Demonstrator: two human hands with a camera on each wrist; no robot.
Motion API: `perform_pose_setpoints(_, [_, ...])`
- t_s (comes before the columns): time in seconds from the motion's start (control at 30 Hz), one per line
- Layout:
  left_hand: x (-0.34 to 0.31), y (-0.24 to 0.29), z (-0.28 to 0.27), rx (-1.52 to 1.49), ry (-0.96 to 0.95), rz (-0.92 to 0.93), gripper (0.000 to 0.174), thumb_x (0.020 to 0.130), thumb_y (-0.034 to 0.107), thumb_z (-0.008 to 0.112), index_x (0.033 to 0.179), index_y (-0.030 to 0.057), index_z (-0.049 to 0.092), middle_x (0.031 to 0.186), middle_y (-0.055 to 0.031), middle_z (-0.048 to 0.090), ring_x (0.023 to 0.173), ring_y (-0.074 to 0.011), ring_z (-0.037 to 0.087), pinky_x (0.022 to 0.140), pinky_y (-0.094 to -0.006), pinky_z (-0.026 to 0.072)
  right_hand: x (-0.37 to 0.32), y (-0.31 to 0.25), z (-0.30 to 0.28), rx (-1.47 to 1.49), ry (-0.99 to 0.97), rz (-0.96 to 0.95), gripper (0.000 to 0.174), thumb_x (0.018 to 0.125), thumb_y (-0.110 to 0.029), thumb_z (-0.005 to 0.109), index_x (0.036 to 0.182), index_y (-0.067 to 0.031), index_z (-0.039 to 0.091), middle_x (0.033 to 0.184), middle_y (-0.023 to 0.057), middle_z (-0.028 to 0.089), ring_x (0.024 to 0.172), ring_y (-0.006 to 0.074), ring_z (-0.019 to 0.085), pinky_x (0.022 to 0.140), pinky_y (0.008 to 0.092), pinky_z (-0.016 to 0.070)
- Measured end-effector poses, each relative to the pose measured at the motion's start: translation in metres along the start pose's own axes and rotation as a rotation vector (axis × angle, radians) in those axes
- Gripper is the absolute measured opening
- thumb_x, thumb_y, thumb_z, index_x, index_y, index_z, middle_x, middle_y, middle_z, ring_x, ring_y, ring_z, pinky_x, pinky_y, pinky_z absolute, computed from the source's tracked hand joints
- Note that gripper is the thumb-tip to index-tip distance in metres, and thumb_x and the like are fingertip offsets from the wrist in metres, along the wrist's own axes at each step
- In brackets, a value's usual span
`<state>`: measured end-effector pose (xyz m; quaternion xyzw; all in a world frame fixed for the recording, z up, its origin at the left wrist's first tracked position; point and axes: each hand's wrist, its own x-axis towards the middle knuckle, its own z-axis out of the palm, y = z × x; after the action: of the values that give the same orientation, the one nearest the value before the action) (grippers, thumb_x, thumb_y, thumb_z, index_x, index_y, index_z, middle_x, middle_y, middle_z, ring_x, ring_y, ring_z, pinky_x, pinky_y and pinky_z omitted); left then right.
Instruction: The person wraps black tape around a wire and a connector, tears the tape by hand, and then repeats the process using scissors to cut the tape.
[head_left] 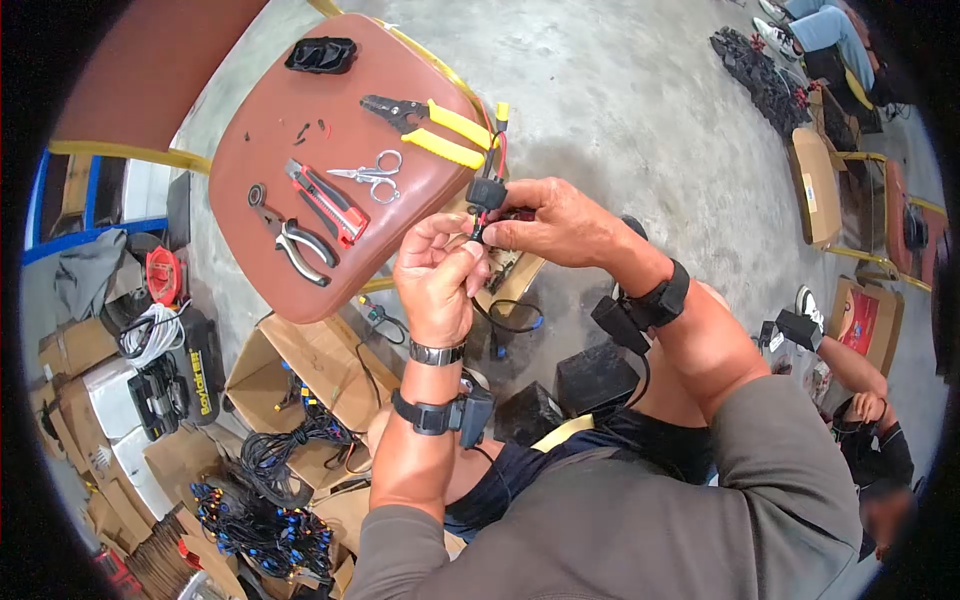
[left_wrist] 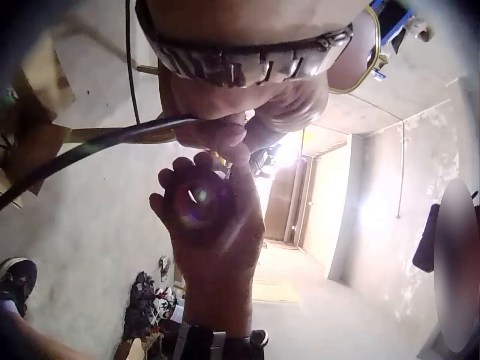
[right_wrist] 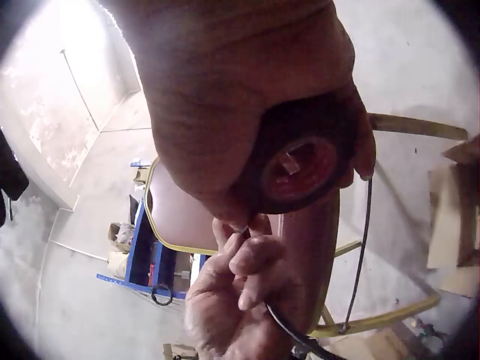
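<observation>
Over the front edge of the chair seat, my left hand (head_left: 435, 275) pinches a black cable (left_wrist: 97, 142) between thumb and fingers. Red and black wires lead from the pinch to a small black box (head_left: 487, 192) and a yellow connector (head_left: 502, 112). Close beside it, my right hand (head_left: 560, 225) holds a roll of black tape (right_wrist: 300, 120) with a red core, its thumb and fingertips meeting the left fingertips at the wires. In the head view the roll is mostly hidden behind that hand.
On the brown chair seat (head_left: 250, 140) lie yellow-handled wire strippers (head_left: 425, 128), small scissors (head_left: 372, 178), a red utility knife (head_left: 328, 203), pliers (head_left: 292, 235) and a black case (head_left: 320, 55). Cardboard boxes (head_left: 330, 350) and bundled cables (head_left: 265, 530) sit below. Another person (head_left: 865, 410) is at right.
</observation>
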<state>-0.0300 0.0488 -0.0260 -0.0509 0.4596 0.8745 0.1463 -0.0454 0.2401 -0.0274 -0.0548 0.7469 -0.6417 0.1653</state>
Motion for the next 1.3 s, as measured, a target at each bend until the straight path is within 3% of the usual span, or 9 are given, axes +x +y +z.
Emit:
perform_pose_setpoints(0.4, [0.003, -0.003, -0.002, 0.097, 0.029, 0.071, 0.021, 0.089, -0.007, 0.057, 0.108, -0.0004, 0.063, 0.096, -0.012, 0.066, 0.053, -0.0119, 0.054, 0.041, -0.0213, 0.0368, 0.004, -0.005, 0.002, -0.034, -0.009, -0.011, 0.027, 0.085, -0.025, 0.071, 0.105, -0.0059, 0.072, 0.089, 0.0141, 0.072, 0.079, 0.0183, 0.067, 0.074, 0.035, 0.0524])
perform_pose_setpoints(0.5, [0.003, 0.0, -0.006, 0.166, -0.023, 0.073, 0.021, 0.091, -0.005, 0.057, 0.111, -0.0003, 0.062, 0.092, -0.0073, 0.066, 0.059, -0.011, 0.06, 0.045, -0.0203, 0.0434, 0.004, -0.004, 0.003, -0.083, 0.016, -0.037, 0.028, 0.085, -0.024, 0.071, 0.108, -0.0076, 0.071, 0.09, 0.0139, 0.072, 0.081, 0.0187, 0.067, 0.076, 0.0352, 0.0528])
perform_pose_setpoints(0.6, [0.002, 0.001, 0.0, 0.186, 0.021, 0.085, 0.022, 0.09, -0.006, 0.059, 0.111, -0.0008, 0.062, 0.094, -0.0078, 0.066, 0.062, -0.0113, 0.062, 0.049, -0.0214, 0.0467, 0.003, 0.001, 0.005, -0.023, 0.04, -0.063, 0.028, 0.085, -0.022, 0.071, 0.111, -0.0092, 0.071, 0.091, 0.0136, 0.072, 0.082, 0.0199, 0.068, 0.076, 0.0352, 0.0531])
perform_pose_setpoints(0.8, [-0.004, -0.002, 0.004, 0.361, 0.037, 0.157, 0.035, 0.084, -0.012, 0.065, 0.117, -0.0027, 0.061, 0.104, -0.0073, 0.065, 0.077, -0.0094, 0.063, 0.066, -0.0213, 0.0519, 0.0, -0.007, 0.002, -0.059, 0.067, -0.076, 0.03, 0.084, -0.02, 0.071, 0.114, -0.0127, 0.07, 0.092, 0.0137, 0.071, 0.082, 0.0219, 0.068, 0.075, 0.0358, 0.0537])
perform_pose_setpoints(0.87, [-0.004, -0.009, -0.001, 0.475, 0.028, 0.248, 0.036, 0.084, -0.01, 0.068, 0.118, -0.0024, 0.061, 0.105, -0.0074, 0.066, 0.074, -0.0096, 0.064, 0.06, -0.0216, 0.0509, -0.002, -0.009, 0.003, -0.102, 0.074, -0.101, 0.031, 0.084, -0.02, 0.071, 0.115, -0.0133, 0.069, 0.092, 0.0138, 0.071, 0.082, 0.0222, 0.068, 0.075, 0.0359, 0.0538])
perform_pose_setpoints(1.0, [-0.007, -0.007, 0.001, 0.567, 0.017, 0.281, 0.036, 0.085, -0.008, 0.069, 0.119, -0.0022, 0.062, 0.105, -0.007, 0.066, 0.074, -0.0089, 0.064, 0.058, -0.0211, 0.0498, -0.005, -0.012, 0.002, -0.158, 0.094, -0.127, 0.031, 0.084, -0.022, 0.072, 0.113, -0.0113, 0.069, 0.091, 0.0144, 0.07, 0.081, 0.0228, 0.067, 0.075, 0.0362, 0.0536])
perform_pose_setpoints(1.17, [-0.012, 0.001, 0.005, 0.438, 0.066, 0.198, 0.035, 0.085, -0.008, 0.068, 0.119, -0.0022, 0.062, 0.103, -0.0059, 0.067, 0.078, -0.0075, 0.062, 0.061, -0.0205, 0.0493, 0.0, 0.011, 0.002, -0.094, 0.047, -0.196, 0.032, 0.084, -0.023, 0.073, 0.111, -0.0067, 0.069, 0.091, 0.0153, 0.07, 0.08, 0.0245, 0.067, 0.074, 0.0371, 0.0534])
perform_pose_setpoints(1.3, [-0.013, 0.003, 0.004, 0.468, 0.08, 0.263, 0.032, 0.085, -0.009, 0.067, 0.116, -0.0024, 0.064, 0.101, -0.0055, 0.068, 0.08, -0.0072, 0.062, 0.063, -0.0203, 0.049, -0.007, -0.014, -0.002, -0.153, -0.085, -0.044, 0.035, 0.082, -0.024, 0.072, 0.11, -0.0043, 0.068, 0.09, 0.0172, 0.07, 0.081, 0.0254, 0.068, 0.074, 0.0373, 0.0534])
